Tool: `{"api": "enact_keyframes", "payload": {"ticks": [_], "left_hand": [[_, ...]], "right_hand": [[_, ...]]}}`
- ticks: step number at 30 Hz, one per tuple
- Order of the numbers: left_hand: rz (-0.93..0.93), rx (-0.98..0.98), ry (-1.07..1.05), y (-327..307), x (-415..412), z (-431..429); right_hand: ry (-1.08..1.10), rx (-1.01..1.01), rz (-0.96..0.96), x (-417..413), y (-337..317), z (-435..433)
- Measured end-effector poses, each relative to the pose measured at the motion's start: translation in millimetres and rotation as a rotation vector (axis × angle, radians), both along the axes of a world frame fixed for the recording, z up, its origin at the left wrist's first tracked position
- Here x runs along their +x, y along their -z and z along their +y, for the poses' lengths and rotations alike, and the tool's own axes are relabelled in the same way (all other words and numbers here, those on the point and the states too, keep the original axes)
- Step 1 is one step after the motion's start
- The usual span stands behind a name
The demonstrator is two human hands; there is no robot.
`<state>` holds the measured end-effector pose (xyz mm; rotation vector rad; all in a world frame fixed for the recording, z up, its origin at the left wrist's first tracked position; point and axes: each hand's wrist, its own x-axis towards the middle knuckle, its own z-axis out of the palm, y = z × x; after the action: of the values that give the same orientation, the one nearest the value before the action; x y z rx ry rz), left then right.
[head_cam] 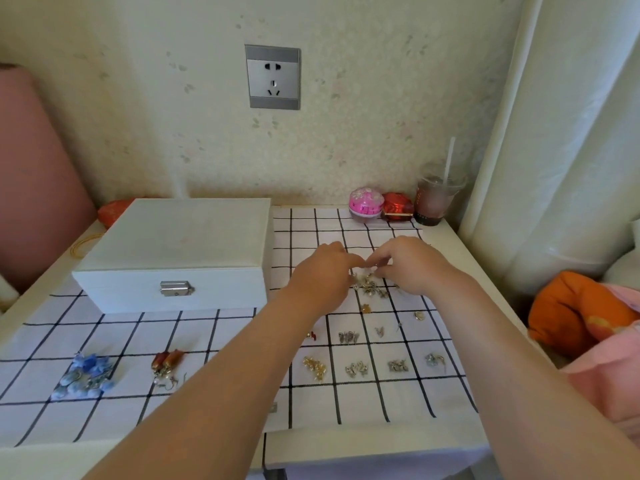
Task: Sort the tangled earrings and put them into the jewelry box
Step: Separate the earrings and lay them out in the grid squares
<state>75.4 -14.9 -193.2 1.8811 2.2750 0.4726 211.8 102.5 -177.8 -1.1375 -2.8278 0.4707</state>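
Pinching at the top of the tangled earrings point(370, 288), the left hand point(322, 271) and the right hand point(410, 266) meet fingertip to fingertip. Their fingers are curled in on a small pale piece of the clump; which earring it is cannot be made out. The tangle is a knot of little silvery pieces lying on the grid-patterned cloth point(381, 403), just right of the jewelry box point(180, 244) and directly beneath the hands.

The box is white and wooden, with its lid down and a silver clasp point(176, 288) on the front.

Other earrings lie apart in separate squares nearer the person:
- Blue flower drops point(83, 375) sit at far left.
- Amber drop earrings point(168, 367) on hooks lie beside them.
- A gold cluster point(315, 367) comes next, followed by three small silver groups point(356, 368) in a row to its right.
- Silver butterfly earrings point(348, 337) lie a row further back, and a small red piece point(311, 336) sits beside the left forearm.

Against the wall stand a pink round container point(366, 202), a red box point(398, 204) and a lidded cup with a straw point(438, 199).
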Motion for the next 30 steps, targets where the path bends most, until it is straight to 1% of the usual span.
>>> {"api": "enact_keyframes", "payload": {"ticks": [2,4,9,11,14,17,19,22,24,26,30], "left_hand": [[0.013,-0.010,-0.007,3.6,-2.0,5.0],[-0.003,0.003,-0.028,5.4,-5.2,9.9],[-0.163,0.001,-0.074,6.1,-13.5,16.5],[-0.216,0.041,-0.083,4.4,-15.7,15.5],[-0.327,0.169,-0.073,-4.6,-13.8,14.5],[-0.480,0.289,-0.051,-18.9,-7.8,16.0],[-0.596,0.338,-0.027,-26.2,-2.1,15.5],[-0.875,0.318,-0.056,-34.3,5.6,11.3],[-1.064,0.236,-0.079,-38.4,7.9,8.2],[-1.210,0.159,-0.083,-42.4,9.0,5.3],[-1.354,0.140,-0.148,-46.0,7.5,3.1]], "right_hand": [[-0.007,0.024,-0.024,-1.9,-0.5,0.1],[-0.003,0.041,-0.003,-2.8,-0.6,0.8],[0.001,0.071,0.015,-1.7,6.0,2.9],[0.018,0.005,0.091,1.0,6.3,5.4],[0.030,-0.182,0.317,6.5,-1.8,8.9],[0.003,-0.322,0.519,11.1,-13.5,4.6],[-0.006,-0.386,0.597,15.3,-19.0,0.1],[0.001,-0.445,0.671,19.8,-22.5,-5.0],[0.015,-0.424,0.712,21.0,-22.9,-8.0],[0.028,-0.372,0.766,20.8,-22.3,-10.4],[-0.017,-0.254,0.806,17.9,-23.4,-16.2]]}}
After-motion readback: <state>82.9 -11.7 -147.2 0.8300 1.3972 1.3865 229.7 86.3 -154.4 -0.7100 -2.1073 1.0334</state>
